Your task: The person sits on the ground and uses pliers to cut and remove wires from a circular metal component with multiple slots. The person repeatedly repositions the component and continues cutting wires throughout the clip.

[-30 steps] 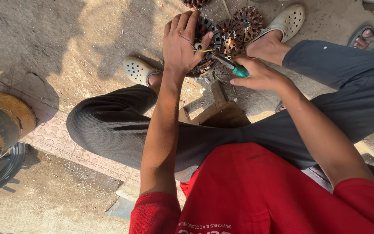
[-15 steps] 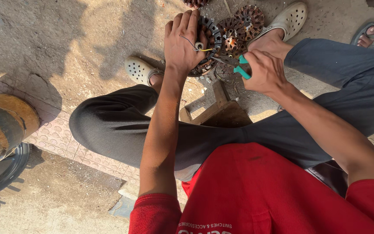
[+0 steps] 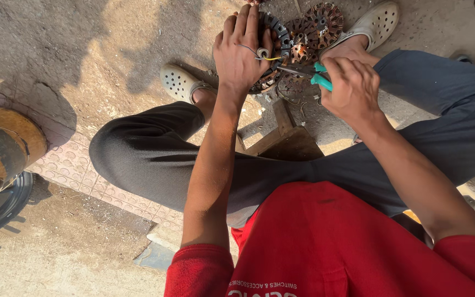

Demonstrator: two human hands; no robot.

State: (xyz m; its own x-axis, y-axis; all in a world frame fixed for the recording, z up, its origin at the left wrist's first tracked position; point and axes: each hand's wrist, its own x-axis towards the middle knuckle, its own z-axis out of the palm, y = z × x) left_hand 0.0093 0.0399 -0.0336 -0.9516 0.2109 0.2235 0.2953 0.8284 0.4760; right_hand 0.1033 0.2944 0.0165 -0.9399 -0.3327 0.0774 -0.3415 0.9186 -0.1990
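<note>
Seated view from above, looking down at our own two hands. Our left hand [image 3: 241, 52] lies spread flat over a round slotted stator core [image 3: 273, 41], its fingers pressing the piece down rather than closing around it; a yellow wire [image 3: 272, 57] and a small metal ring [image 3: 262, 53] show at the edge of the palm. Our right hand [image 3: 352, 88] has its grip pressed together around the teal handles of a pair of pliers [image 3: 311, 76], whose dark nose reaches leftward to the core just beside the left thumb. We cannot tell what the nose pinches, if anything, since the tip is lost against the metal. The core rests low on the ground between our feet, touching a second copper-coloured wound core [image 3: 317, 22] behind it. A wooden block [image 3: 284, 140] stands nearer our knees, and pale perforated clogs [image 3: 178, 82] cover the feet. At far left sits a rusty cylindrical drum [image 3: 4, 146].

Risks, as we judge them: the pliers' nose works very near the left thumb, so a slip off the metal could nick the skin. The core is held by palm pressure alone and could rotate or skid under a hard pull. The thin wire could snap if tugged sharply.
</note>
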